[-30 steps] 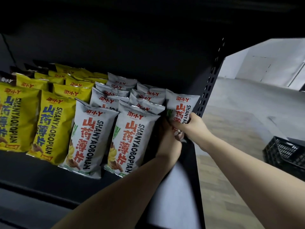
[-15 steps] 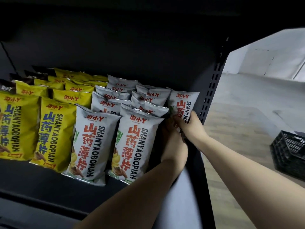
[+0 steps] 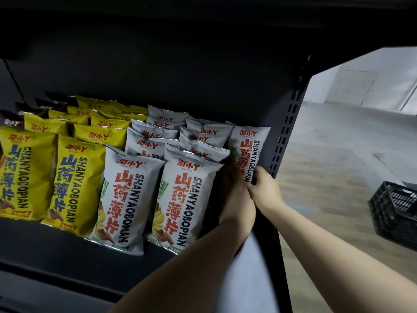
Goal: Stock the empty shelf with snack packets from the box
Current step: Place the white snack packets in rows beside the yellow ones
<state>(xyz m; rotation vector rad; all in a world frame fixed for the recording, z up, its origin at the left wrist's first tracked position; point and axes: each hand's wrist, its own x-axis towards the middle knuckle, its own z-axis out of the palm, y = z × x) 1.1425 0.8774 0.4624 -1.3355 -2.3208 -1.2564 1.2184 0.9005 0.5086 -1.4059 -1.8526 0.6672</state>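
Shop or stockroom setting. Black metal shelf (image 3: 67,251) with perforated upright (image 3: 286,132); rows of identical yellow packets (image 3: 76,188) and white packets (image 3: 126,199) faced outward. Bare pale floor (image 3: 338,143), black plastic crate (image 3: 394,213).

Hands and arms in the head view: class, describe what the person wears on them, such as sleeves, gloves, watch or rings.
Both forearms are bare as far as the frame shows; no sleeve or cuff comes into view. The left hand and the right hand wear no gloves. No watch, bracelet or strap shows at either wrist. No ring is visible, though the fingers are partly hidden in the dim shelf.
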